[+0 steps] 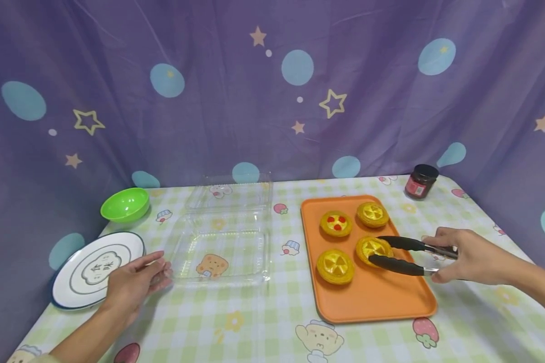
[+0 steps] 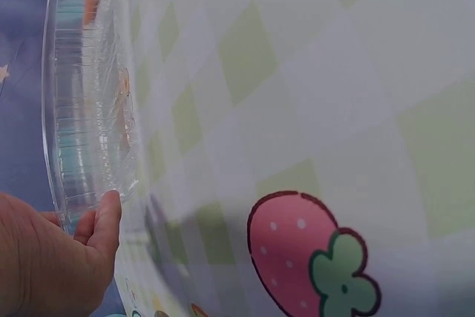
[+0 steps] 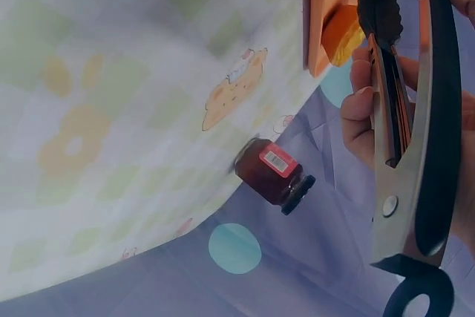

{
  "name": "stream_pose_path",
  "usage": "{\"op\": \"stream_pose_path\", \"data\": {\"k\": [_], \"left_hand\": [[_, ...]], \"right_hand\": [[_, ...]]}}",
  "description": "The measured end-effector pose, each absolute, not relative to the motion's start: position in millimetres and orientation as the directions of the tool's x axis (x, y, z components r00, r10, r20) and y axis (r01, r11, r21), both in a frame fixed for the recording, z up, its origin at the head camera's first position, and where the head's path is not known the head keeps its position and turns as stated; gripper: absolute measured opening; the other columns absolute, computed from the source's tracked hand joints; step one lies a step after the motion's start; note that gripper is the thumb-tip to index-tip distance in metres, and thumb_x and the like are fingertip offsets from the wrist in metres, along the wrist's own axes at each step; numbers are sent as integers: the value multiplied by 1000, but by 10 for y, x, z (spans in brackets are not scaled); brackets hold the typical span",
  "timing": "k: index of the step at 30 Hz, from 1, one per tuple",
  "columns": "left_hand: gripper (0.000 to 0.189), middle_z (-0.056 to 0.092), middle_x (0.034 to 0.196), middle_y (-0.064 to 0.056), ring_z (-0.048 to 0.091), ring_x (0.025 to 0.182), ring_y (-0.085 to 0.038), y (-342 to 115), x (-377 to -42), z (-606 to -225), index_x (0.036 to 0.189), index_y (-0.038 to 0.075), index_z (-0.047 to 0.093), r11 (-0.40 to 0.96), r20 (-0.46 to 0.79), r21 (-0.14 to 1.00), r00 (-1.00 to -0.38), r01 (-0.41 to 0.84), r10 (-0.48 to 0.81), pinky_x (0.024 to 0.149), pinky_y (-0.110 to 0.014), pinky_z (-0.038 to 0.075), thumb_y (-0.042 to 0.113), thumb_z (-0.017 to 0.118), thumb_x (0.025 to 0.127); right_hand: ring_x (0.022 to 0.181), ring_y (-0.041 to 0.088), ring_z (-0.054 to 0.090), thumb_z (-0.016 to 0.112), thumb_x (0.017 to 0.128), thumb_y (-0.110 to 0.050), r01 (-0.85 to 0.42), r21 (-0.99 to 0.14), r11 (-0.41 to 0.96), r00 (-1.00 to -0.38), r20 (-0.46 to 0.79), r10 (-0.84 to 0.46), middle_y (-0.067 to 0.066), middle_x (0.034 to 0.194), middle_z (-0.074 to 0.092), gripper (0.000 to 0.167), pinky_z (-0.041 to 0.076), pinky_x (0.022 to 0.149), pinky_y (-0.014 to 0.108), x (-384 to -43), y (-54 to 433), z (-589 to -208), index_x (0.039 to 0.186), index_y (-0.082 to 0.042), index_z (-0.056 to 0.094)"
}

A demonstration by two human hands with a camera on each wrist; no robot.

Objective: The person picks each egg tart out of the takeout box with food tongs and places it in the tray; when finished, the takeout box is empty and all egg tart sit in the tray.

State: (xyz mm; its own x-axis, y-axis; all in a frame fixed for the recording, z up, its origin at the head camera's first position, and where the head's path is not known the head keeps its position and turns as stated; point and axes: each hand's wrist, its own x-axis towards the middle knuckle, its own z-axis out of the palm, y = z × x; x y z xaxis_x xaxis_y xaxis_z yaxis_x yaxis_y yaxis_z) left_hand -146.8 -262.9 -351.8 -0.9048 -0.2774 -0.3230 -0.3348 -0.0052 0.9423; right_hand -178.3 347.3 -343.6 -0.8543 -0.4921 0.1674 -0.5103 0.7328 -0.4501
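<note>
In the head view my right hand (image 1: 474,257) grips a pair of tongs (image 1: 406,264) with black tips and metal arms. The tips lie on either side of an egg tart (image 1: 373,248) at the right of the orange tray (image 1: 372,307). Three more tarts sit on that tray, one topped with red dots (image 1: 336,224). My left hand (image 1: 133,282) is at the left edge of a clear plastic container (image 1: 222,257), whose lid (image 1: 231,194) stands open behind it. In the left wrist view, its fingers (image 2: 107,220) touch the near corner of the container.
A white plate (image 1: 72,287) with a dark rim lies left of the container, and a green bowl (image 1: 125,204) sits behind the plate. At the back right stands a dark jar (image 1: 421,182) with a red label. A purple curtain (image 1: 272,126) hangs behind the table.
</note>
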Motion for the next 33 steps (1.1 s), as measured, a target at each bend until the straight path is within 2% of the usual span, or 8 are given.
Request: {"op": "stream_pose_path", "data": {"k": [5, 10, 15, 18, 25, 33], "left_hand": [[53, 71, 82, 6, 69, 79, -6, -2625, -1462, -3515, 143, -6, 35, -18, -326, 942, -903, -335, -281, 79, -28, 61, 6, 57, 97], [53, 71, 81, 7, 69, 79, -6, -2629, -1467, -3520, 143, -6, 35, -18, -325, 943, -904, -333, -279, 79, -28, 61, 6, 56, 97], [54, 71, 82, 7, 69, 79, -6, -2632, -1472, -3524, 144, -7, 33, -11, -324, 942, -904, -335, -280, 79, -28, 61, 6, 57, 97], [54, 71, 82, 7, 69, 79, -6, -2634, -1472, -3526, 144, -7, 33, -8, -321, 943, -905, -332, -278, 79, -28, 61, 7, 57, 97], [52, 71, 82, 7, 69, 80, -6, -2640, -1472, -3530, 143, -6, 36, -14, -320, 944, -903, -330, -286, 80, -29, 60, 7, 57, 97], [53, 71, 82, 7, 69, 79, -6, -2632, -1466, -3532, 143, -6, 35, -11, -319, 944, -906, -329, -280, 80, -28, 60, 6, 57, 97]], "right_hand": [[78, 4, 46, 90, 62, -29, -459, -435, 775, -879, 94, -467, -5, 91, 54, 73, 37, 60, 17, -1787, 3477, -3426, 121, 6, 63], [85, 7, 48, 89, 62, -32, -424, -416, 804, -896, 61, -441, -1, 101, 57, 78, 43, 66, 18, -1778, 3475, -3417, 125, 4, 61], [84, 7, 46, 89, 63, -31, -422, -436, 795, -895, 60, -442, -2, 98, 54, 79, 39, 63, 17, -1767, 3486, -3429, 127, 5, 59], [80, 8, 44, 89, 64, -28, -442, -458, 772, -885, 79, -460, -2, 91, 49, 78, 34, 60, 18, -1765, 3494, -3434, 127, 6, 58], [83, 8, 45, 88, 63, -29, -454, -422, 785, -884, 99, -458, 0, 97, 51, 81, 40, 63, 19, -1770, 3495, -3391, 128, 7, 56], [84, 3, 42, 89, 62, -30, -463, -397, 793, -884, 143, -445, -2, 99, 50, 81, 39, 63, 19, -1755, 3495, -3369, 128, 4, 58]]}}
